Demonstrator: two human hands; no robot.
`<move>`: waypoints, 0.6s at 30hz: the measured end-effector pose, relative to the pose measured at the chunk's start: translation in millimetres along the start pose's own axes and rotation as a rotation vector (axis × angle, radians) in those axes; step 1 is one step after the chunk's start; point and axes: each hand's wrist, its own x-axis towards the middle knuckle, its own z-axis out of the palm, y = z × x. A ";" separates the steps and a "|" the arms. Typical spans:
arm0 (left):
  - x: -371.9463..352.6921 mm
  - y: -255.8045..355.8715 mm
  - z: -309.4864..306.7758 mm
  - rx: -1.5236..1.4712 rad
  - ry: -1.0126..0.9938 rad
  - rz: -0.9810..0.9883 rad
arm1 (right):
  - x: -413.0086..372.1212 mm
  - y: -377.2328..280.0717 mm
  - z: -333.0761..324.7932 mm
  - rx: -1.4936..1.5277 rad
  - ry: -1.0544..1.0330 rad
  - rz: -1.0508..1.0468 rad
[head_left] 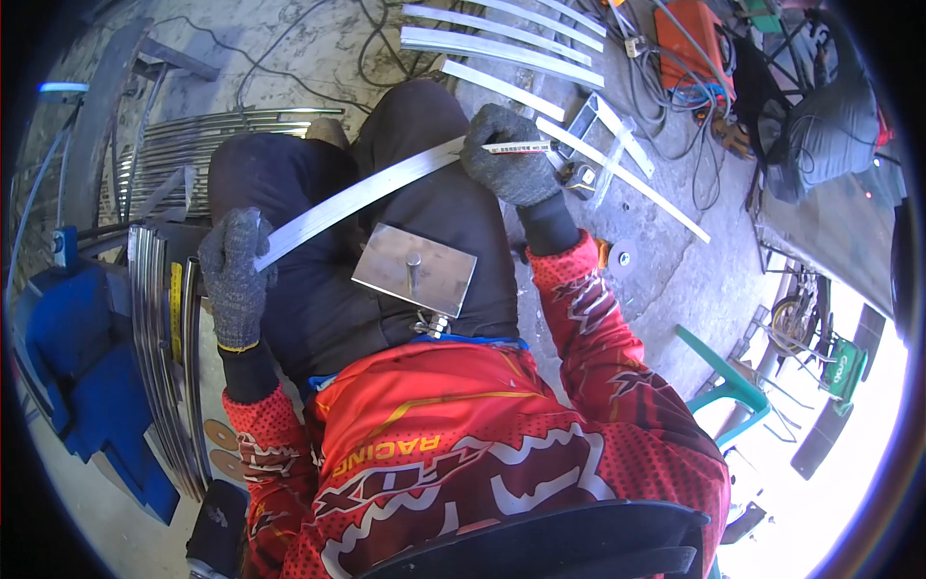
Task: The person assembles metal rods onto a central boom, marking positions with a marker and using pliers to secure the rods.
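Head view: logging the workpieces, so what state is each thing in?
curved metal strip, held across the lap by both ends
left hand, gloved, shut on the strip's lower end
right hand, gloved, shut on the strip and a white pen-like tool
metal plate, resting on the lap, peg upward
loose strips, lying on the floor

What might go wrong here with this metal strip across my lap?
1. The strip is held only at its ends by the left hand and the right hand, which also holds a marker. Its thin edge might cut if it slips.
2. The plate lies loose on the lap and could slide off.
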 end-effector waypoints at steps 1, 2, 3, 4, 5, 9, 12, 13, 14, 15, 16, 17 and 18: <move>-0.1 -0.7 0.1 0.001 0.001 0.000 | -0.7 0.5 0.2 0.001 0.000 0.000; -0.2 -1.6 0.3 0.007 0.014 -0.006 | -1.4 0.5 0.2 -0.003 -0.013 0.016; -0.2 -1.5 0.9 0.013 0.028 -0.012 | -1.7 0.6 -0.1 -0.006 -0.025 0.032; -0.6 -0.9 1.7 0.014 0.028 -0.011 | -2.0 1.5 0.4 -0.006 -0.025 0.032; -1.3 -0.1 2.9 0.043 0.040 -0.013 | -2.3 1.7 1.1 0.013 -0.022 0.056; -1.3 -1.9 2.9 0.062 0.058 -0.021 | -2.4 -2.2 0.1 -0.057 -0.026 0.057; -1.0 -1.1 1.6 0.062 0.037 -0.016 | -3.4 -0.5 0.5 -0.005 -0.021 0.068; -0.6 -2.0 1.0 0.062 0.037 -0.016 | -3.7 0.0 0.1 -0.005 -0.021 0.068; 0.1 -4.0 -0.4 0.035 0.028 0.002 | -3.5 -0.5 0.5 -0.010 -0.027 0.081; 0.5 -4.8 -0.8 0.008 0.019 0.020 | -3.4 -0.8 0.4 -0.016 -0.033 0.095; 0.3 -4.6 -0.5 0.008 0.019 0.020 | -3.4 -0.8 0.4 -0.015 -0.033 0.095; -0.1 -4.0 0.3 0.017 0.025 0.029 | -3.3 -0.8 0.4 -0.029 -0.032 0.079; -0.4 -3.2 1.2 0.025 0.032 0.038 | -3.2 -0.9 0.4 -0.043 -0.030 0.063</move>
